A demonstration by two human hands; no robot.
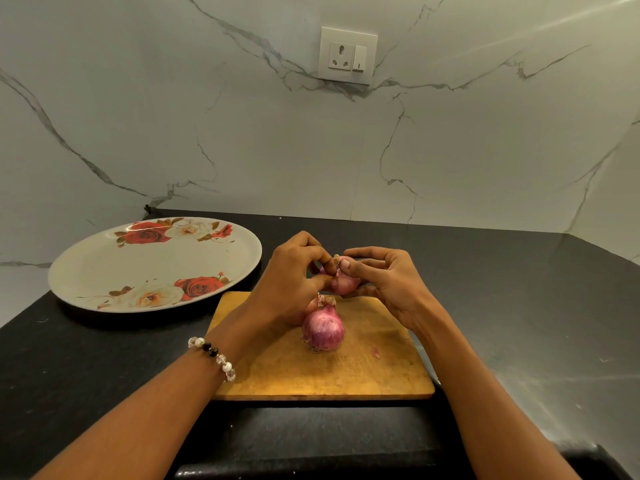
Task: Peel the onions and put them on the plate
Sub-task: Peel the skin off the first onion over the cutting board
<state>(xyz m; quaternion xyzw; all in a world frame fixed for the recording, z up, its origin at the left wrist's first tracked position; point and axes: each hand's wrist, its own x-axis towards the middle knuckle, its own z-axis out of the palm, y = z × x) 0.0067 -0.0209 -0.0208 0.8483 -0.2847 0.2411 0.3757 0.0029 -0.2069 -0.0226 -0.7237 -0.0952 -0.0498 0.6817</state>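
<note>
A small red onion (pixel 344 281) is held above the far edge of the wooden cutting board (pixel 363 368). My right hand (pixel 384 282) grips its right side. My left hand (pixel 294 275) pinches the dry tip at its top. A second red onion (pixel 323 329) stands upright on the board in its skin. A third onion (pixel 310 308) lies just behind it, mostly hidden by my left hand. The white plate with red roses (pixel 114 268) sits on the counter to the left and holds nothing.
A small scrap of onion skin (pixel 376 353) lies on the board's right part. The black counter (pixel 519 306) meets a marble wall with a socket (pixel 347 56). The counter's front edge runs close below the board.
</note>
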